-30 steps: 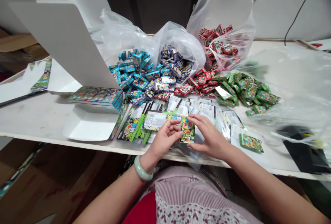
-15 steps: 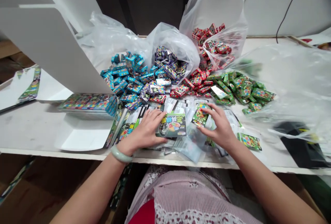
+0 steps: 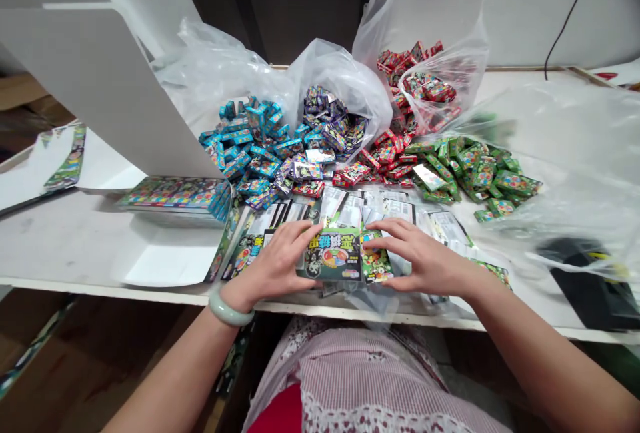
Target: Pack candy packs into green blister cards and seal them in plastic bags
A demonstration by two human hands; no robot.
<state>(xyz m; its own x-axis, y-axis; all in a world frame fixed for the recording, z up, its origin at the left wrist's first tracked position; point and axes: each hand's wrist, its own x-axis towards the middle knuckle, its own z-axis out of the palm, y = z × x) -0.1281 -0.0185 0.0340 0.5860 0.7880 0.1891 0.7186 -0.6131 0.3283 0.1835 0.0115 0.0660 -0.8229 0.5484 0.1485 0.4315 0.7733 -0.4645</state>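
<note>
My left hand (image 3: 277, 263) grips the left edge of a dark printed card (image 3: 331, 254), held flat near the table's front edge. My right hand (image 3: 423, 258) pinches a small green packet (image 3: 376, 263) and holds it against the card's right side. Both hands hover over a spread of similar printed cards and clear sleeves (image 3: 350, 209). A pale green bangle (image 3: 227, 311) sits on my left wrist.
Behind lie piles of small boxes: blue (image 3: 250, 143), purple in a clear bag (image 3: 333, 123), red in a bag (image 3: 425, 86), green (image 3: 470, 169). A white folded carton (image 3: 100, 86) stands at left with a stack of flat printed boxes (image 3: 175, 194). A black object under plastic (image 3: 585, 279) lies at right.
My right hand drew the green packet back toward me and brought it beside the dark card. My left hand shifted slightly nearer with the card.
</note>
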